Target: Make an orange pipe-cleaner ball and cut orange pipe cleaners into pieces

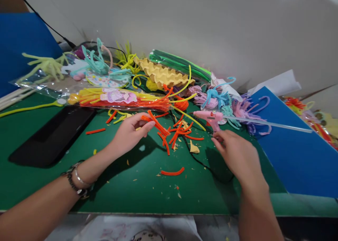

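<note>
My left hand (130, 131) pinches short orange pipe cleaner pieces (160, 125) between thumb and fingers, above the green tabletop. Their lower ends point toward a loose pile of cut orange pipe cleaners (180, 131). My right hand (237, 154) has its fingers closed at the bottom of the handle of a pink glue gun (210, 116). The gun's nozzle points left, and a long clear glue stick (269, 122) sticks out of its back to the right. One curved orange piece (173, 172) lies alone nearer the front edge.
A black tablet-like slab (54, 137) lies at the left. Behind are a plastic bag of orange and yellow pipe cleaners (124, 99), an egg-carton piece (161, 73), and pastel pipe cleaner bundles (211, 98). A black cord (196, 160) crosses the table (126, 195). A blue board (298, 149) stands right.
</note>
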`<state>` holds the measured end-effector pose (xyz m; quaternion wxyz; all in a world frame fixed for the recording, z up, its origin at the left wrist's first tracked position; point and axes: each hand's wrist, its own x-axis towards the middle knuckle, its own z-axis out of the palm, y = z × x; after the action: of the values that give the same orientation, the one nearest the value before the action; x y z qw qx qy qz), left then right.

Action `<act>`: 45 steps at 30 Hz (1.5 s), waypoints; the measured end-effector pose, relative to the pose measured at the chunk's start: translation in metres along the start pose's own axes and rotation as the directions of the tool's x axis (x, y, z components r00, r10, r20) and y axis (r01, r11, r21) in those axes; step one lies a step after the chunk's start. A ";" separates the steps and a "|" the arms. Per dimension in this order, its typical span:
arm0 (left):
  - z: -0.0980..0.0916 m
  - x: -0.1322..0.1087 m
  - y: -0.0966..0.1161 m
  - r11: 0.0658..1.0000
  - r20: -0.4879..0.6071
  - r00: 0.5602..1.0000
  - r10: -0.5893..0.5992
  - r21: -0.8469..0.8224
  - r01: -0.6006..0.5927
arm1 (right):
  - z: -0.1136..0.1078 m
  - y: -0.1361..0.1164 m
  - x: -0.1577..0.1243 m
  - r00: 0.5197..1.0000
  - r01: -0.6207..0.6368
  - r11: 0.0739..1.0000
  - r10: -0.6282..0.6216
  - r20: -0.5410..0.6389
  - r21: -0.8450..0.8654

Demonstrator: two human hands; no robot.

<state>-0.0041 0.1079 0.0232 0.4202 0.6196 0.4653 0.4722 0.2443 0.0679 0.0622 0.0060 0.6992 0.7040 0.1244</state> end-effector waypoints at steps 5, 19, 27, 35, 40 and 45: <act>-0.001 -0.001 -0.002 1.000 0.010 1.000 -0.005 0.003 0.005 | 0.014 -0.027 0.022 0.905 0.389 0.875 -0.421 0.058 0.287; -0.002 -0.001 -0.002 0.999 0.013 1.000 -0.021 -0.042 0.022 | 0.029 -0.059 0.032 0.691 0.715 0.697 -0.717 0.096 0.059; -0.002 -0.001 0.000 0.999 0.028 1.000 -0.014 -0.037 0.015 | 0.016 -0.045 0.025 0.742 0.618 0.725 -0.666 0.077 0.304; -0.002 0.001 -0.002 0.999 0.029 0.999 -0.028 -0.032 0.029 | 0.026 -0.059 0.034 0.704 0.660 0.720 -0.692 0.159 0.214; -0.003 0.002 -0.002 0.999 0.031 0.999 -0.033 -0.020 0.033 | 0.020 -0.051 0.034 0.712 0.653 0.721 -0.689 0.139 0.232; -0.003 0.002 0.001 0.999 0.056 0.998 -0.041 -0.025 0.042 | -0.003 -0.029 0.032 0.732 0.604 0.581 -0.675 -0.091 0.545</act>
<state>-0.0065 0.1094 0.0249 0.4507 0.6173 0.4600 0.4520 0.2142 0.0996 0.0656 -0.1025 0.3759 0.9112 -0.1342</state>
